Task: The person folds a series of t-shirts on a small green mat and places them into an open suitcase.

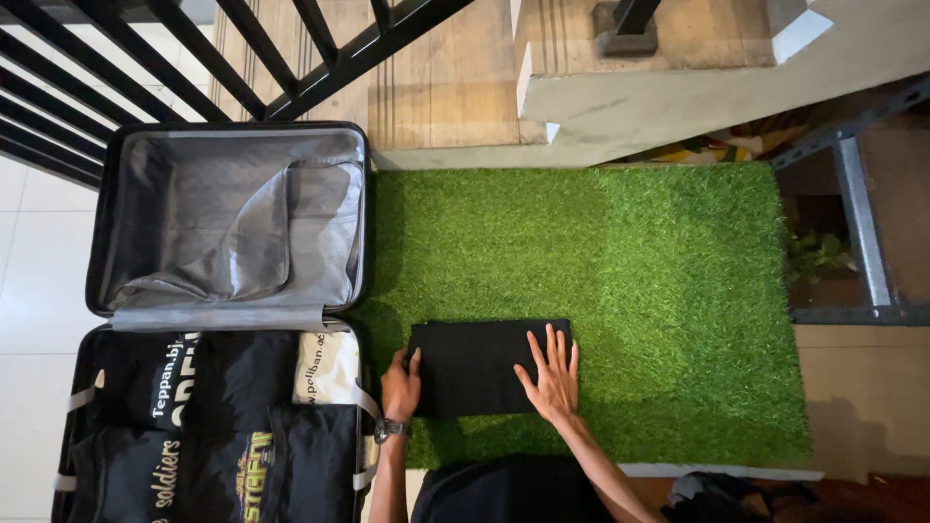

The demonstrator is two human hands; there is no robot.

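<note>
A folded black garment (475, 363) lies flat on a green artificial-grass mat (630, 271). My left hand (400, 385), with a watch on the wrist, rests on the garment's left edge with fingers partly curled. On the garment's right end my right hand (553, 373) presses down flat, fingers spread. Neither hand grips anything that I can see.
An open black suitcase (228, 131) lies to the left; its grey-lined lid half is empty, and its lower half (208, 426) holds several folded black and white garments. Wooden stairs with a black railing (320, 58) rise behind. A metal frame (862, 223) stands at right.
</note>
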